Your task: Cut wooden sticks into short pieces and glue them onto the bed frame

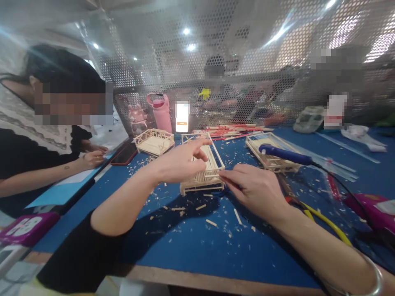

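Observation:
A small bed-shaped frame of thin wooden sticks [202, 186] stands on the blue table in front of me, with a slatted floor and low rails. Over its left side reaches my left hand [188, 160], index finger stretched out and the other fingers loosely bent and apart. It appears to hold nothing, though its underside is hidden. At the frame's near right corner, my right hand [254, 187] pinches the end of a thin wooden stick [212, 175] between thumb and index finger. Its other fingers are curled in.
Similar stick models stand at left [154, 142] and right [274, 160]; a blue glue gun [285, 155] rests on the right one. Wood scraps litter the blue table [191, 246]. Yellow-handled pliers [327, 222], a phone [123, 153] and a pink bottle [162, 113] lie around. A person sits left.

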`<state>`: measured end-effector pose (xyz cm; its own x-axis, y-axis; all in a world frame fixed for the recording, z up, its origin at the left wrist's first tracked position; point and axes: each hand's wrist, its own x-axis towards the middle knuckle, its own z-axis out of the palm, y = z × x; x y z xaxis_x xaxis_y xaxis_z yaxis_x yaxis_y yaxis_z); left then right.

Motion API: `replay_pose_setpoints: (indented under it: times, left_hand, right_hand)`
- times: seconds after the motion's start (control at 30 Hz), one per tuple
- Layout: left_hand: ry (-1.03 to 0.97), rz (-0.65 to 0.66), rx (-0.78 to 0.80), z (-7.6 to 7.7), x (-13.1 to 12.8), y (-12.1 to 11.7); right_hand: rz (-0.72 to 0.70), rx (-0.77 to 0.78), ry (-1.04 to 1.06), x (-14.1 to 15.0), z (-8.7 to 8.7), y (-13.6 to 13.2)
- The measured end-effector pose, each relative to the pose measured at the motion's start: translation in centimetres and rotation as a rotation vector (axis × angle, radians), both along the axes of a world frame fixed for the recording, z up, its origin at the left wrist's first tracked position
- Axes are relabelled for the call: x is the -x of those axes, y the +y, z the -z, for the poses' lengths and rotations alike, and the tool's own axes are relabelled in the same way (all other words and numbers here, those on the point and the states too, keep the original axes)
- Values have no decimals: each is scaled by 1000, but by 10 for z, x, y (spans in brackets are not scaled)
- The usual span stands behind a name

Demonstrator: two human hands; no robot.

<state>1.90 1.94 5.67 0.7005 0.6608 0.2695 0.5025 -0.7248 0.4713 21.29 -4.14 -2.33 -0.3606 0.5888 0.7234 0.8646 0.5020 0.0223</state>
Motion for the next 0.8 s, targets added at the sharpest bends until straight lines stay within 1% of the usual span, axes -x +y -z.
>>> replay_pose_setpoints:
  times: [0.03, 0.1, 0.27, 0.33, 0.4, 0.5, 0.57, 0.63, 0.67, 0.7, 0.73, 0.8]
  left_hand:
    - [69, 26, 17, 0, -2, 1]
    - [153, 34, 16, 1, -5, 0]
    - [215, 37, -35, 6, -6, -5]
    - [223, 34, -21, 7, -7, -5]
    - [227, 19, 11, 7, -7, -5]
    - [223, 26, 26, 8, -6, -5]
    - [200, 40, 13, 8, -4, -5]
    - [184, 42, 3, 7, -2, -6]
    - [180, 38, 4, 6, 0, -7]
    - [174, 32, 7, 6, 2, -7]
    - [156, 27, 11, 6, 4, -8]
    - [76, 32, -6, 7, 10, -9]
  right_hand:
    - [6, -13, -9, 0, 0, 0]
    - [1, -34, -2, 1, 2, 0]
    - [-22, -19, 72, 2, 7, 0]
    - [-31, 6, 95, 2, 7, 1]
    - [-71, 66, 122, 2, 0, 1]
    - [-117, 211, 154, -3, -22, -6]
    - [-67, 287, 165, -11, -38, -17]
    - [52, 364, 145, -25, -44, -34]
    - [120, 427, 128, -33, -41, -44]
    - [205, 511, 120, -41, -34, -54]
    - [247, 538, 124, -49, -25, -63]
    - [294, 509, 182, -62, 2, -80]
